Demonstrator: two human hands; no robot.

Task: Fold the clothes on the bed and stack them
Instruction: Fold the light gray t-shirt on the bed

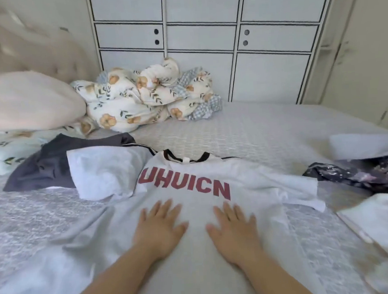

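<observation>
both hands (195,227) flat on shirt (248,177), seemingly pressing

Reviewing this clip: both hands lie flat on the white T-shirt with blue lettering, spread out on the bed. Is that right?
Not quite: the lettering is red, not blue. The head view shows the left hand and right hand flat on the white T-shirt, spread on the bed.

Bed (267,128) with pale grey textured cover fills lower frame. White T-shirt (193,215) with red letters spread flat at centre. Dark grey garment (45,166) at left centre, pale folded piece (102,169) overlapping it and touching the shirt's left shoulder. Dark patterned garment (362,171) at right edge, white cloth (382,223) below it at lower right. Pink pillow (26,101) upper left, crumpled floral duvet (143,97) beside it at upper centre.
</observation>
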